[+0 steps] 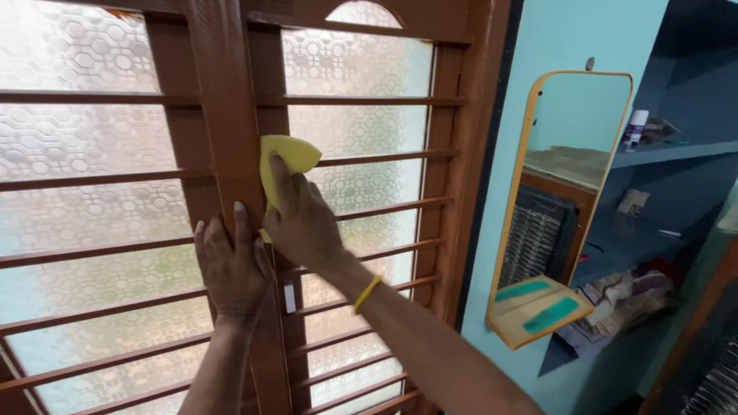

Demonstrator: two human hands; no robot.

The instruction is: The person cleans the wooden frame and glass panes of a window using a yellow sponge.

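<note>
My right hand (301, 219) presses a yellow sponge cloth (281, 163) against the middle upright of a brown wooden window frame (224, 100). The cloth folds over the edge of the upright, between two panes of patterned frosted glass (361, 123). My left hand (231, 265) lies flat on the same upright just below and to the left, fingers together and pointing up, holding nothing. A yellow band sits on my right wrist. Thin horizontal wooden bars cross both panes.
To the right, a mirror (565, 177) in an orange frame with a small shelf hangs on a light blue wall. Further right are blue shelves (661, 150) with a white spray can (635, 127), papers and cloths.
</note>
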